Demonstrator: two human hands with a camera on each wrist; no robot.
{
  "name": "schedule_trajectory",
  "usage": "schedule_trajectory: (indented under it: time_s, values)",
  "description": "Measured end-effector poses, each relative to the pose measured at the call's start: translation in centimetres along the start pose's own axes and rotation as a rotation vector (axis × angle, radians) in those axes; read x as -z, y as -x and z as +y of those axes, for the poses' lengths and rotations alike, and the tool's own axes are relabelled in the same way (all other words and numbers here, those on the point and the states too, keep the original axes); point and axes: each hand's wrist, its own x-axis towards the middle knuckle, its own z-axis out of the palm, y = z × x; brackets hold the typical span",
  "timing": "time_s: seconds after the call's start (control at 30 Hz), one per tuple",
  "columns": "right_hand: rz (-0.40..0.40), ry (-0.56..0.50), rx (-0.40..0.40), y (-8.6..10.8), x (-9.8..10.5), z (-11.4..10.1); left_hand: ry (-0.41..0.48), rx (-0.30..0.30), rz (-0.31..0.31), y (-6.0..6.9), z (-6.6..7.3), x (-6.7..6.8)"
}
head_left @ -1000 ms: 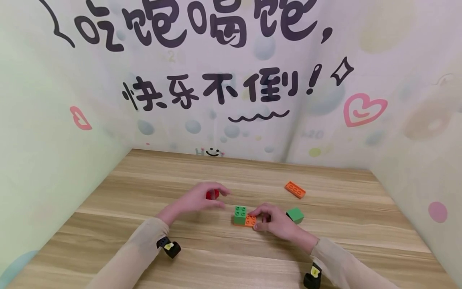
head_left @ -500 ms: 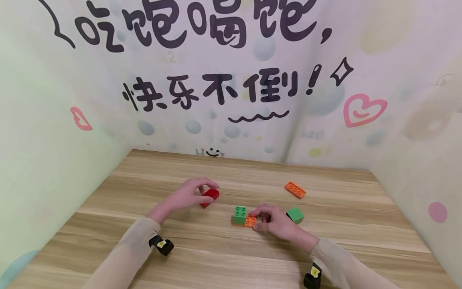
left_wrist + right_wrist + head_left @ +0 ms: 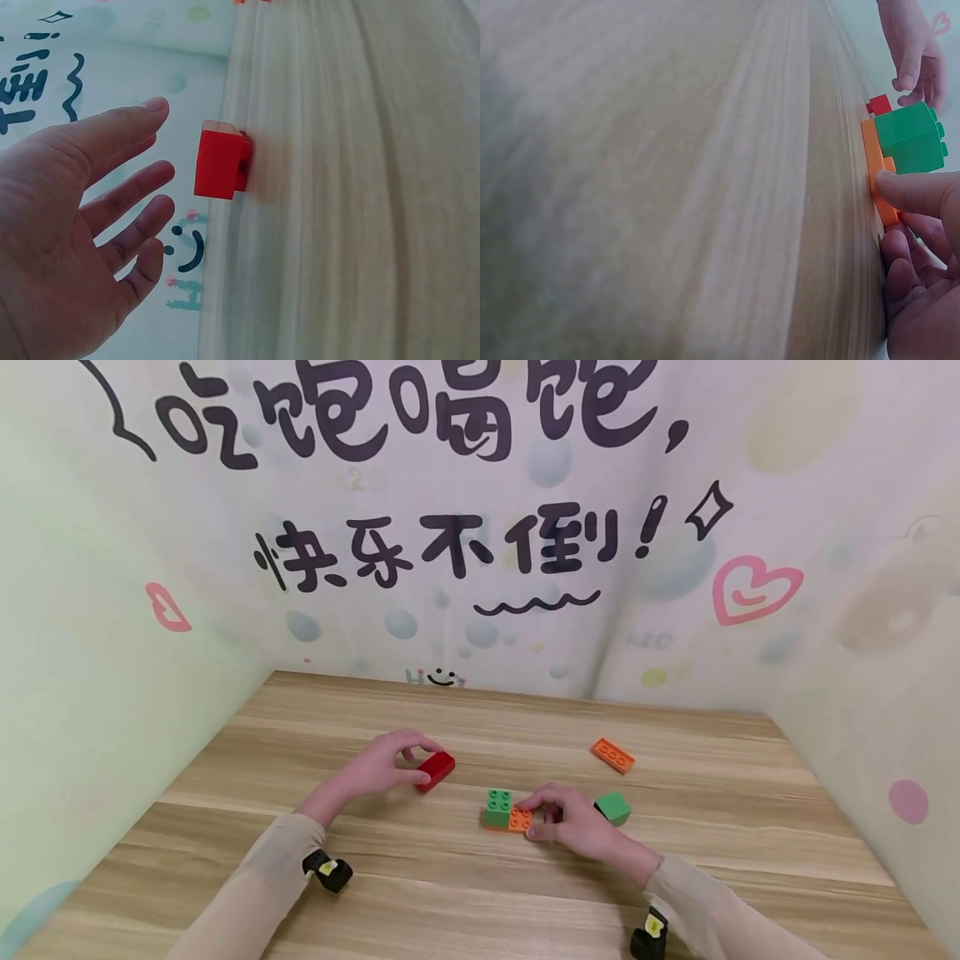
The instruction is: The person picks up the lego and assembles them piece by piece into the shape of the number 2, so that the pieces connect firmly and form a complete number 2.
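Observation:
A red toy building brick (image 3: 441, 772) lies on the table with its smooth side up. My left hand (image 3: 378, 766) is just left of it; in the left wrist view, the hand (image 3: 82, 210) has its fingers apart and a gap shows between them and the red brick (image 3: 216, 163). With thumb and fingers, my right hand (image 3: 573, 821) pinches the right end of a flat orange brick (image 3: 521, 819). A green brick (image 3: 498, 807) is stacked on that brick's left end, studs up. The right wrist view shows the thumb against the orange brick (image 3: 873, 154).
Behind my right hand sits another green block (image 3: 616, 808). Farther back lies an orange brick (image 3: 612, 756), its hollow side up. The wooden table (image 3: 450, 893) meets a printed cloth backdrop (image 3: 360, 635) at the rear.
My left hand, blurred over the red brick at first, has moved left, lowered around it, then drawn slightly back, leaving the brick on the table. My right hand stays on the orange brick.

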Motion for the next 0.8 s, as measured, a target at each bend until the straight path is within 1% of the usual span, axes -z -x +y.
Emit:
schedule_trajectory:
  time_s: [0.13, 0.27, 0.43, 0.57, 0.63, 0.8]
  values:
    - [0.0, 0.002, -0.002, 0.02, 0.0, 0.01, -0.016, 0.024, -0.016, 0.04, -0.32, -0.08]
    - [0.001, -0.005, -0.001, 0.06, 0.02, -0.01, -0.036, 0.023, -0.027, 0.13, -0.37, -0.14]
    - [0.001, -0.027, -0.003, 0.08, 0.01, -0.04, -0.039, 0.026, -0.039, 0.13, -0.56, -0.35]
    - [0.004, -0.025, -0.006, 0.09, -0.01, -0.03, -0.032, 0.031, -0.043, 0.13, -0.75, -0.53]
    - [0.004, -0.023, -0.008, 0.09, 0.0, -0.05, -0.024, 0.036, -0.044, 0.16, -0.79, -0.59]
    - [0.001, -0.018, -0.015, 0.09, 0.04, -0.12, -0.039, 0.06, -0.046, 0.24, -0.88, -0.68]
